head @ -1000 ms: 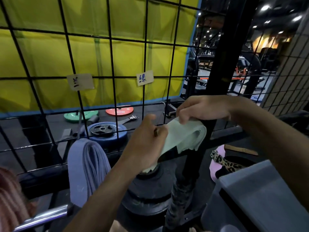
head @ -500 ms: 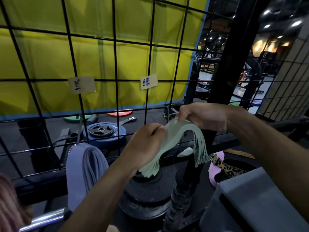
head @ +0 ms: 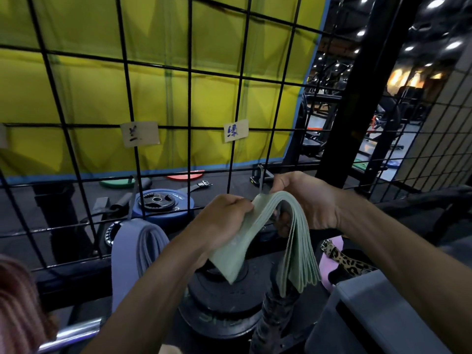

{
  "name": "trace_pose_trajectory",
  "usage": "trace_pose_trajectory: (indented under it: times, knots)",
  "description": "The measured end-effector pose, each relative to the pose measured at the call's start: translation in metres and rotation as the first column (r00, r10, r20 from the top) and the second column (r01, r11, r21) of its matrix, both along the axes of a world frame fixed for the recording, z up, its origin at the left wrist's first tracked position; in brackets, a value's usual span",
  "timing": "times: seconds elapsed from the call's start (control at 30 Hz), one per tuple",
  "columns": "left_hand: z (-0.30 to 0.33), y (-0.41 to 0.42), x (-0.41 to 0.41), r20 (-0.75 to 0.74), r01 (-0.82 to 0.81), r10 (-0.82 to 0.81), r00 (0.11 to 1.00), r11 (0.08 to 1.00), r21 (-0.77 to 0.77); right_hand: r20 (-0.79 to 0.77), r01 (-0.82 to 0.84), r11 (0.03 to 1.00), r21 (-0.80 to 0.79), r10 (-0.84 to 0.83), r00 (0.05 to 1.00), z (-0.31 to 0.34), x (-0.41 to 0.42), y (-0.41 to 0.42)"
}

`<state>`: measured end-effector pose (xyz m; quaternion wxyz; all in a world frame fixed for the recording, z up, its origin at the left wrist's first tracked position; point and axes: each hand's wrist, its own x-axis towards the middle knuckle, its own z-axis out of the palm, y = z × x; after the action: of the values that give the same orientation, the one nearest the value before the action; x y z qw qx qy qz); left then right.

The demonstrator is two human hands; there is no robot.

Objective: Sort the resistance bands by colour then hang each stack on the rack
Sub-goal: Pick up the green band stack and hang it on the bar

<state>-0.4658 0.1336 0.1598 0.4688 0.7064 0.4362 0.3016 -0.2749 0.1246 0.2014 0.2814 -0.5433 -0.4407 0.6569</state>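
green bands (head: 293,236): stack draped in an arch before wire rack (head: 190,103) | left hand (head: 224,221): fingers pinch near end | right hand (head: 306,198): fingers curled under fold | purple bands (head: 139,249): hanging on rack, left

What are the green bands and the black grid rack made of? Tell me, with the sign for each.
Pale green stack of flat resistance bands: looks like matte latex or rubber; the thin layers drape limply over the right hand while the left hand grips one end.
Black wire grid rack: seems to be coated metal wire; thin, straight, rigid crossing bars with a dull sheen.
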Motion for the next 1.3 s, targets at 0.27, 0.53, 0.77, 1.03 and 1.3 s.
trace_pose_trajectory:
  times: [0.27,0.53,0.77,1.03,1.3]
  knots:
    - [-0.005,0.000,-0.001,0.025,0.029,-0.027,0.999,0.993,-0.118,0.002,-0.103,0.989,-0.102,0.104,0.995,-0.008,-0.003,0.002]
    - [-0.014,0.010,0.004,0.123,0.033,-0.009,0.992,0.980,-0.196,-0.036,-0.076,0.991,-0.113,0.072,0.997,-0.012,-0.004,0.000]
    - [-0.013,-0.004,0.003,0.032,0.090,-0.098,0.995,0.978,0.186,-0.044,-0.063,0.993,-0.096,0.059,0.997,-0.017,-0.002,-0.001]
    - [-0.015,-0.005,0.001,-0.003,0.064,-0.065,0.998,0.976,0.209,-0.117,-0.064,0.985,0.158,0.083,0.990,-0.021,0.002,-0.027]
    - [-0.006,-0.005,-0.005,0.017,0.154,-0.159,0.987,0.974,0.168,-0.061,-0.026,0.908,0.419,0.056,0.997,-0.035,0.023,-0.028]
